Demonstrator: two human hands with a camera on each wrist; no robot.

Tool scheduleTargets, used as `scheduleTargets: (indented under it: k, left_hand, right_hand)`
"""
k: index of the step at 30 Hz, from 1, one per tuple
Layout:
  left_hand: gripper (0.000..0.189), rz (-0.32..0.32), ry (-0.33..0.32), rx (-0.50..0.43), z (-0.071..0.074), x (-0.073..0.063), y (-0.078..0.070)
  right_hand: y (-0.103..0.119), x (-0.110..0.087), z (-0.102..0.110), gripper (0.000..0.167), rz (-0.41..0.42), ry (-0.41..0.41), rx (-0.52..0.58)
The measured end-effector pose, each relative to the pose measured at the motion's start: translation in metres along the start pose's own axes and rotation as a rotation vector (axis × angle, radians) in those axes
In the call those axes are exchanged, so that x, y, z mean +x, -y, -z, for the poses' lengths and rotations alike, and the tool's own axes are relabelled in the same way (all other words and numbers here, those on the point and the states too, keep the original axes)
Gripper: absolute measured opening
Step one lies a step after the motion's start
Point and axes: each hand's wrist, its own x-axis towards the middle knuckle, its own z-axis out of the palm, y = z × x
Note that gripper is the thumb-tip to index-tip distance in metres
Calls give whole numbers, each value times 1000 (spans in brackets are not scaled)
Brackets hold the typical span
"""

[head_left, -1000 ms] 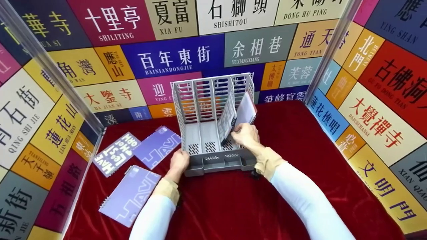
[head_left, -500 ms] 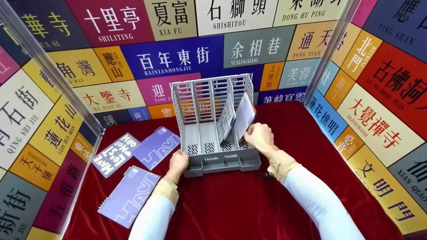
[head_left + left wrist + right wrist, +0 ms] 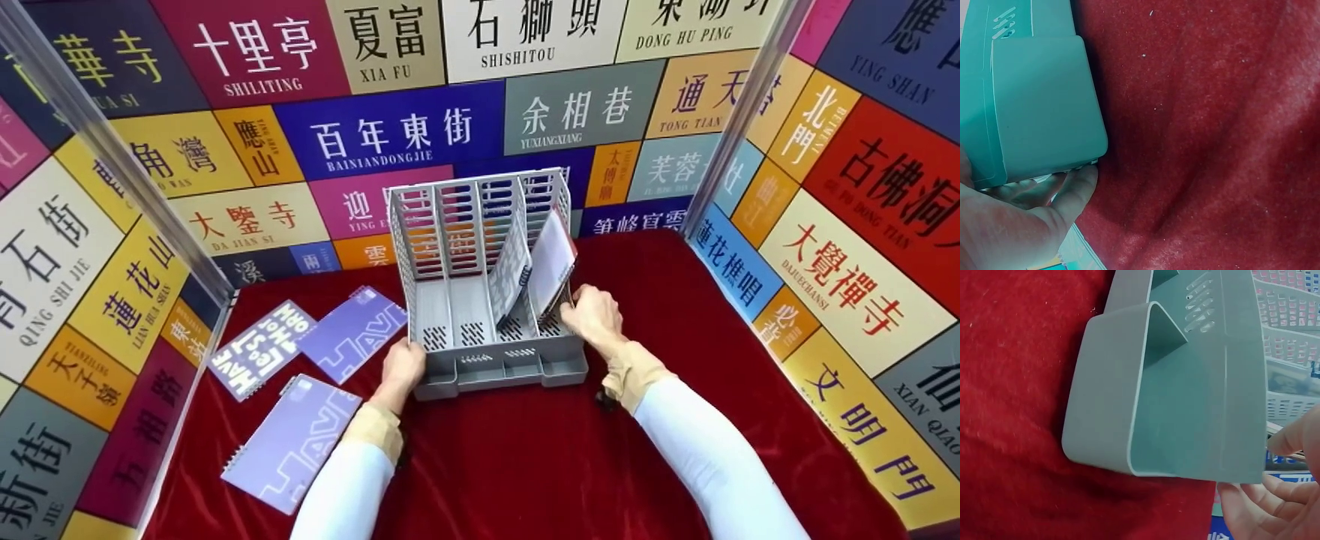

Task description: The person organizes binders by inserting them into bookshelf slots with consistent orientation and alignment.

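A grey file organizer [image 3: 466, 307] with upright dividers stands on the red cloth, small open pockets along its front. My left hand [image 3: 403, 364] grips its left front corner; in the left wrist view, fingers [image 3: 1075, 194] lie along the outer side. On the right, my right hand [image 3: 594, 315] holds the organizer's side wall near the front, thumb [image 3: 1289, 439] on the inner side and fingers outside. One spiral notebook [image 3: 510, 274] leans in the third compartment from the left. Another notebook [image 3: 551, 262], pale with a reddish edge, leans in the rightmost compartment.
To the left lie three spiral notebooks: a patterned one with white lettering [image 3: 262, 349], a purple one [image 3: 352, 334], and a lighter purple one [image 3: 294, 442] nearer me. Walls covered in colourful sign panels [image 3: 390, 131] enclose the red cloth [image 3: 510, 465].
My right hand has moved right, away from the compartments and the notebook's lower edge, onto the organizer's right side wall. The left hand has stayed at the left corner.
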Motion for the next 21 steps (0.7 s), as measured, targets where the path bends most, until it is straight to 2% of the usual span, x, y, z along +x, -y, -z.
scheduleTargets:
  k: [5, 10, 13, 16, 20, 21]
  left_hand:
    - [49, 7, -2, 2, 0, 0, -2]
    - [51, -1, 2, -5, 0, -3, -3]
    - [52, 18, 4, -4, 1, -9, -6]
    - [52, 35, -5, -2, 4, -15, -12]
    - [52, 28, -26, -3, 7, -19, -19]
    - [52, 16, -23, -9, 14, -28, -25]
  right_hand:
    - [-2, 3, -12, 36, -56, 63, 1]
    - [-8, 2, -20, 44, -100, 121, 22]
    - [-11, 1, -23, 47, -140, 173, 46]
    - [-11, 1, -22, 42, -168, 213, 63]
    - [-9, 4, -21, 34, -183, 215, 68]
    - [-9, 5, -21, 33, -187, 213, 66]
